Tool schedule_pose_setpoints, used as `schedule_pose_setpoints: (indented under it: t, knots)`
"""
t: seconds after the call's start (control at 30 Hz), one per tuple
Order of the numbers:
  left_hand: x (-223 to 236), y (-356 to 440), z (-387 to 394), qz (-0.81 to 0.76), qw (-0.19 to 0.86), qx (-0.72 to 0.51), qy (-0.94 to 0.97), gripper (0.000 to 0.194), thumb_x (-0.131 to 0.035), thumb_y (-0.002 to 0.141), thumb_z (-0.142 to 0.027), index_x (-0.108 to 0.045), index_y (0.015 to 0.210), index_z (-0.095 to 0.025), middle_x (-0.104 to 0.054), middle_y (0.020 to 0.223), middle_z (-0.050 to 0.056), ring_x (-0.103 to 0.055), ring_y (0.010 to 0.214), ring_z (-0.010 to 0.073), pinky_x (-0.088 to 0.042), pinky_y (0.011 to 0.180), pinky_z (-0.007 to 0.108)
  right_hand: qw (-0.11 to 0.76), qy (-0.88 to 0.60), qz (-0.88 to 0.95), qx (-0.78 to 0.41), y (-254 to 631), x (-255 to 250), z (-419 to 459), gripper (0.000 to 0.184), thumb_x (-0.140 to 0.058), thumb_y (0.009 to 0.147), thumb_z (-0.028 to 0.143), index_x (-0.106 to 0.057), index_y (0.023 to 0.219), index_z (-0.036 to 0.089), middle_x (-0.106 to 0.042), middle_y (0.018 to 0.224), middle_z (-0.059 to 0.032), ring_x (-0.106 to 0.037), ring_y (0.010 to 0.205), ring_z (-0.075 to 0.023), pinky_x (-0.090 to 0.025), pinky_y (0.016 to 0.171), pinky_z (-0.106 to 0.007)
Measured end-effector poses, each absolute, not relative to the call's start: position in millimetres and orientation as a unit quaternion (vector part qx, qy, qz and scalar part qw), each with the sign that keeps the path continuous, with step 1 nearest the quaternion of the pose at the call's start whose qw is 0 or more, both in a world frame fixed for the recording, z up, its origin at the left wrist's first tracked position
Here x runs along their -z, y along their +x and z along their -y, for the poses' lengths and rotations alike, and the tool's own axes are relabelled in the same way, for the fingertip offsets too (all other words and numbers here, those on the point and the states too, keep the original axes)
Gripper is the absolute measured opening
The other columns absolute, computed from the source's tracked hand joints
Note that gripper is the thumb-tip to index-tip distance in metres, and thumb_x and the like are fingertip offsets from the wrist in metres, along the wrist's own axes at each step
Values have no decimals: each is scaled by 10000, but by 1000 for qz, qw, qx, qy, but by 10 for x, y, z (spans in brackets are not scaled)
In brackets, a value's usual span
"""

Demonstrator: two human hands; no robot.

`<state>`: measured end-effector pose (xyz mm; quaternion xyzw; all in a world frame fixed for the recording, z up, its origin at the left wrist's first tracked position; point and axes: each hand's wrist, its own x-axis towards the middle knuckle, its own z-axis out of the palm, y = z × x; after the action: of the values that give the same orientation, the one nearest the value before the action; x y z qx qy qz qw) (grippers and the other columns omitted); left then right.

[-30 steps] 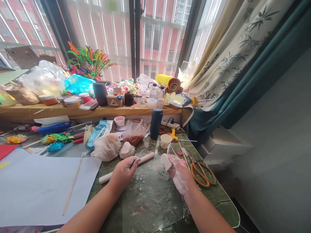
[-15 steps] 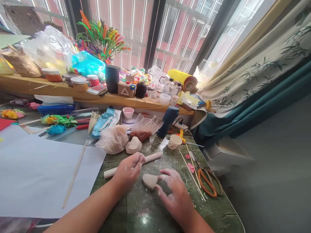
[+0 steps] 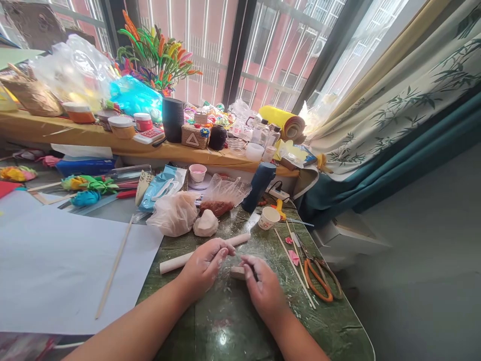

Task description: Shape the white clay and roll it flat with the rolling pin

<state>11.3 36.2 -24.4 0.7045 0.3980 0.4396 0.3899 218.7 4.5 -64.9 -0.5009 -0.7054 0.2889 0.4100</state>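
My right hand (image 3: pixel 263 285) has its fingers curled over a small flat piece of pale clay (image 3: pixel 237 273), which shows its edge; its far part is hidden behind the fingers. Powder whitens my left hand (image 3: pixel 208 263), whose thumb and fingers are pinched together close to the right fingertips. Anything inside that pinch is too small to make out. Behind the left hand a pale rolling pin (image 3: pixel 176 263) lies slantwise on the dark green table (image 3: pixel 214 326). Farther back sits a lump of pale clay (image 3: pixel 206 223).
Beside the lump are a plastic bag (image 3: pixel 173 214) and a bag of brown material (image 3: pixel 217 206). A paper cup (image 3: pixel 268 218), thin sticks (image 3: pixel 295 268) and orange-handled scissors (image 3: pixel 317 281) stand or lie on the right. White paper (image 3: pixel 71 271) covers the left side.
My right hand has closed its spread fingers on the flat clay, which now shows edge-on, slightly farther back. My left hand has shifted a little right, toward the right fingertips.
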Motion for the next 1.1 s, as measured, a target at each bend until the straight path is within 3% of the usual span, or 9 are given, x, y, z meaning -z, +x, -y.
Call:
schedule_pose_setpoints:
  t: [0.13,0.3,0.37,0.53,0.67,0.83,0.9,1.0,1.1]
  knots:
    - [229,110,-360,-405,372,-415,725,305,-423,991,-348,-690,943,-207,-734,938,59,-666,901,234,-524,872,356,446,-546,633,-320,2261,643,-73,247,-559,979,391,-719,1131,280,-746,1056,-71,-678,1021,-278,-519,938,-422]
    - [221,95,-371,-407,368,-410,729,289,-438,983,-340,-686,917,-208,-734,934,60,-665,886,232,-525,872,358,302,-468,783,-275,2415,427,-31,598,-741,822,280,-588,1400,304,-631,1376,-83,-545,1285,-333,-401,1120,-519]
    - [218,93,-373,-404,370,-410,729,282,-439,982,-333,-680,908,-208,-732,930,56,-664,883,228,-521,875,352,236,-433,829,-263,2475,345,-28,644,-722,811,201,-562,1422,324,-603,1422,-66,-505,1330,-332,-355,1152,-539]
    - [182,106,-354,-411,368,-403,730,280,-440,973,-334,-676,887,-209,-732,923,61,-658,879,231,-519,875,358,208,-416,843,-271,2499,364,-91,421,-666,888,218,-648,1296,317,-686,1254,-62,-603,1160,-296,-469,1035,-473]
    - [170,96,-351,-413,363,-408,729,279,-442,971,-326,-684,901,-207,-727,913,61,-655,855,229,-518,857,354,344,-470,773,-253,2485,277,-129,324,-724,877,332,-687,1197,294,-702,1155,-77,-628,1085,-298,-497,978,-451]
    - [208,76,-376,-416,362,-417,722,282,-432,981,-325,-678,910,-206,-720,916,55,-651,856,223,-510,850,340,525,-478,679,-187,2506,12,-96,281,-678,927,325,-639,1204,290,-629,1310,-101,-574,1225,-307,-447,1046,-481]
    - [222,76,-378,-417,362,-420,720,279,-433,985,-327,-673,909,-207,-718,916,53,-649,861,223,-506,846,337,488,-454,725,-174,2500,66,-69,259,-678,928,307,-633,1182,292,-640,1301,-105,-589,1208,-307,-448,1041,-505]
    - [240,77,-376,-411,366,-424,719,275,-433,994,-325,-668,913,-206,-713,913,51,-649,865,222,-501,834,331,341,-412,834,-135,2488,275,-38,220,-744,874,336,-660,1067,274,-679,1246,-104,-611,1164,-326,-442,1037,-548]
    - [256,81,-381,-405,367,-425,721,277,-430,1002,-325,-665,916,-204,-706,909,48,-645,870,220,-493,832,329,318,-444,833,-92,2471,398,-41,169,-687,909,314,-648,1053,234,-672,1232,-120,-608,1159,-306,-465,1024,-512]
